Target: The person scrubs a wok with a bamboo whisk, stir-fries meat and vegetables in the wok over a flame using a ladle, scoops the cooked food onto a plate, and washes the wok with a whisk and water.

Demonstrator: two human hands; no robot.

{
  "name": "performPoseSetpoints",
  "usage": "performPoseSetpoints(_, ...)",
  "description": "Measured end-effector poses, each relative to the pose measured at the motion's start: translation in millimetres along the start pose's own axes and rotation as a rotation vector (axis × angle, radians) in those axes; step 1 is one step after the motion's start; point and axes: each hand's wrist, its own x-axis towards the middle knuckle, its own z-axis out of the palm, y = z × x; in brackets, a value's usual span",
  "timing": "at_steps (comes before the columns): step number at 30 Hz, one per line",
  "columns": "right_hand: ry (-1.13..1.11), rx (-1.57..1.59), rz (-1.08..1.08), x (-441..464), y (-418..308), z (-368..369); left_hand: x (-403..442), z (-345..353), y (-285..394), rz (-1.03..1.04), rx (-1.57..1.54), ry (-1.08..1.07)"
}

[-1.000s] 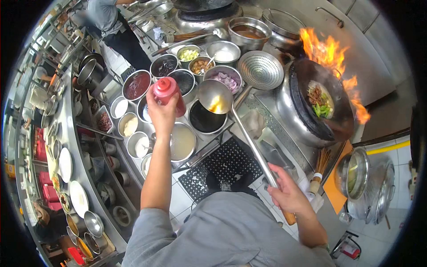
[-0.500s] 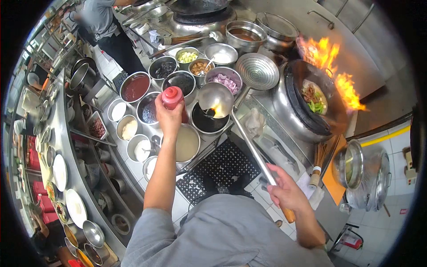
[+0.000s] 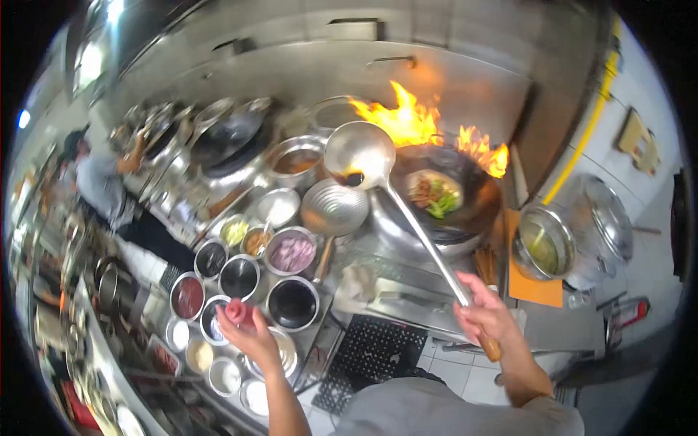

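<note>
My left hand (image 3: 249, 340) is just below a red squeeze bottle (image 3: 236, 311) among the sauce pots, fingers spread and somewhat blurred; they look apart from the bottle. My right hand (image 3: 486, 314) is closed around the wooden-ended handle of a long steel ladle (image 3: 359, 154). The ladle's bowl, with a little dark liquid in it, is raised left of the wok (image 3: 476, 190). Inside the wok lie brown pieces, green vegetables and pale food (image 3: 435, 195). Flames (image 3: 407, 116) rise behind it.
A perforated strainer (image 3: 334, 207) lies between the pots and the wok. Pots hold chopped onion (image 3: 292, 253), dark liquid (image 3: 293, 304) and red sauce (image 3: 187, 296). A metal bowl (image 3: 544, 243) stands at right. A co-worker (image 3: 109, 189) stands far left.
The view has swung up and toward the wok. The ladle is raised and nearer the wok. My left hand has lowered the red bottle among the pots and its fingers have spread.
</note>
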Motion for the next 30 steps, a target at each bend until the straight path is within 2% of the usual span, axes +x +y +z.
performPoseSetpoints(2, 0.11, -0.328, -0.057, 7.8, -18.4, -28.3, -10.8, 27.7, 65.2, 0.091, -0.209, -0.253)
performPoseSetpoints(4, 0.228, -0.489, -0.089, 10.8, -37.6, -46.2, -21.7, 66.1, 129.0, 0.238, -0.336, -0.678)
performPoseSetpoints(6, 0.302, -0.553, -0.111, 18.4, -47.0, -63.8, -36.6, 107.6, 201.4, 0.479, -0.323, -0.873)
performPoseSetpoints(8, 0.354, -0.608, -0.111, 26.2, -52.9, -83.9, -71.2, 165.2, 236.8, 0.645, -0.403, -0.843)
performPoseSetpoints(11, 0.415, -0.73, -0.097, 32.4, -56.1, -117.8, -117.8, 230.7, 255.0, 0.645, -0.396, -0.981)
performPoseSetpoints(14, 0.394, -0.88, -0.178, 35.5, -45.9, -162.6, -125.9, 244.9, 263.9, 0.616, -0.374, -1.009)
performPoseSetpoints(15, 0.388, -0.903, -0.124, 31.9, -50.1, -169.7, -126.1, 237.9, 271.1, 0.622, -0.46, -0.956)
performPoseSetpoints(18, 0.35, -0.914, 0.048, 18.9, -82.5, -172.5, -121.6, 214.5, 288.0, 0.57, -0.513, -0.984)
performPoseSetpoints(21, 0.293, -0.866, 0.279, 28.7, -103.8, -177.1, -124.8, 234.8, 274.5, 0.629, -0.503, -0.907)
performPoseSetpoints(22, 0.285, -0.95, 0.234, 37.6, -99.1, -183.8, -123.6, 241.5, 271.0, 0.662, -0.511, -0.87)
performPoseSetpoints(24, 0.286, -1.116, 0.121, 64.1, -82.1, -204.4, -119.2, 234.7, 262.9, 0.612, -0.404, -1.003)
performPoseSetpoints(25, 0.325, -1.291, -0.058, 72.6, -71.9, -206.2, -115.2, 233.4, 260.9, 0.628, -0.427, -0.983)
performPoseSetpoints(28, 0.387, -1.306, 0.137, 87.5, -78.3, -176.2, -112.8, 237.5, 246.8, 0.621, -0.386, -0.996)
performPoseSetpoints(30, 0.338, -1.278, 0.114, 81.3, -83.5, -182.7, -101.8, 246.8, 245.5, 0.642, -0.404, -0.959)
